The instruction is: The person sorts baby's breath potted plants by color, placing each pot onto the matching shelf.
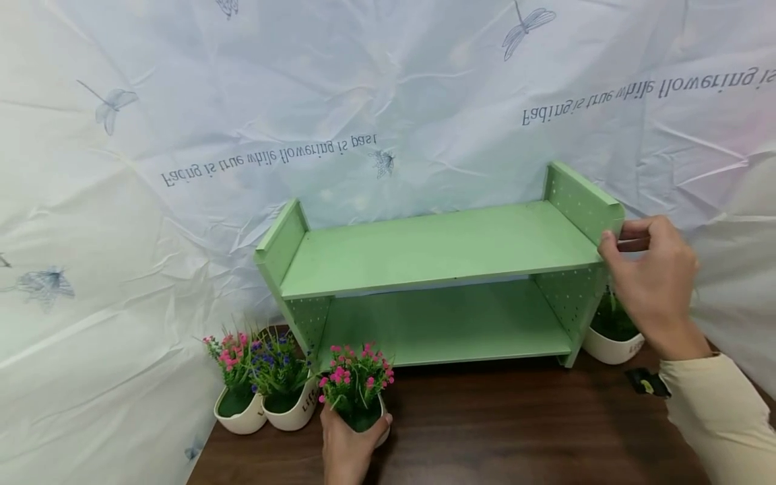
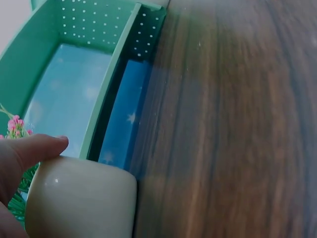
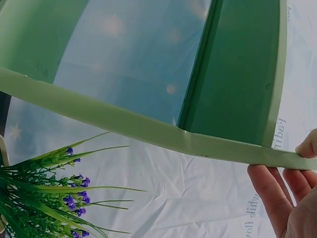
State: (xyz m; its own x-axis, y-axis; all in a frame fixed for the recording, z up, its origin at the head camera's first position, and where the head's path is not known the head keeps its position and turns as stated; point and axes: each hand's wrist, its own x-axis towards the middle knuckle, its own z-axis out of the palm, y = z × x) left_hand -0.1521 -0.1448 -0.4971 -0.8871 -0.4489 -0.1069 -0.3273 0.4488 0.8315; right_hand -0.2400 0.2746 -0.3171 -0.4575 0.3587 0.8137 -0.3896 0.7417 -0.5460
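Note:
A green two-tier shelf (image 1: 436, 252) stands against the cloth backdrop. My right hand (image 1: 657, 283) pinches the upper front edge of its right side panel (image 3: 228, 148), thumb on one face and fingers on the other. Near the shelf's front left corner, my left hand (image 1: 348, 448) grips a potted plant with pink flowers (image 1: 359, 380). Its smooth cream pot (image 2: 84, 198) shows large in the left wrist view, the thumb lying over the rim. Both shelf boards hold nothing.
Left of the held plant are a purple-flowered potted plant (image 1: 285, 384) and a pink-flowered one (image 1: 235, 384). Another potted plant (image 1: 612, 340) sits beyond the shelf's right side, partly behind my right hand. A small black object (image 1: 647, 382) lies on the brown wooden table (image 1: 485, 424).

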